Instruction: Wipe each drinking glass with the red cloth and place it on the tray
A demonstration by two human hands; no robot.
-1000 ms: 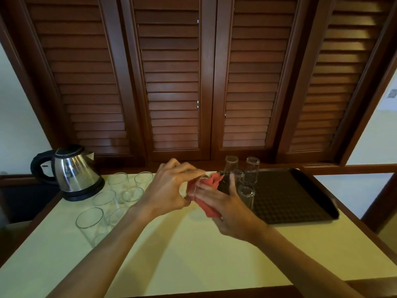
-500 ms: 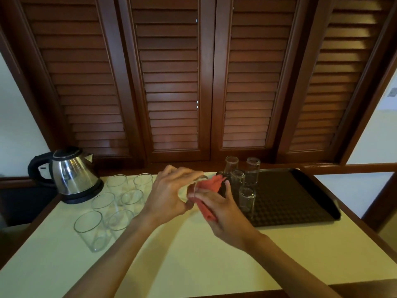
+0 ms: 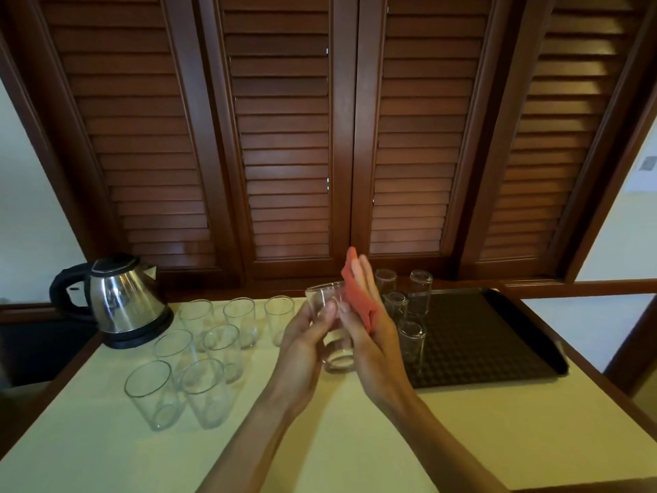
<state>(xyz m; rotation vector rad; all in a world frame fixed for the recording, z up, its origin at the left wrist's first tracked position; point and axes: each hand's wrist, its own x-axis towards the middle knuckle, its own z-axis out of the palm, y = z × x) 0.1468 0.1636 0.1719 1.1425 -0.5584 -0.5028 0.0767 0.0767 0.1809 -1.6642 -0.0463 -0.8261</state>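
Glass [image 3: 330,329] in hand sits upright above the table [image 3: 320,439], held between both palms just left of the tray [image 3: 497,336]; the left hand [image 3: 305,346] curls its fingers round the near side of it, thumb up by the rim; the right hand [image 3: 369,336] lies flat with fingers straight and together, pressing the red cloth [image 3: 357,293] against the glass's right wall, the cloth poking up past the fingertips. Half a second ago the cloth was bunched at the mouth of the glass and the right fingers were bent over it; now the glass stands taller in the grip and the right palm is laid along its side; the view has also tipped so more of the table's left shows.

Counted outward: one glass in hand; four glasses on the tray [image 3: 409,307], upside down, in a cluster at its left end; seven unwiped glasses [image 3: 209,354] upright on the table to the left, three in the back row, two in the middle, two in front; one steel kettle [image 3: 122,300] behind them at the left; one tray; one cloth; louvred wooden shutters [image 3: 284,137] rise behind.
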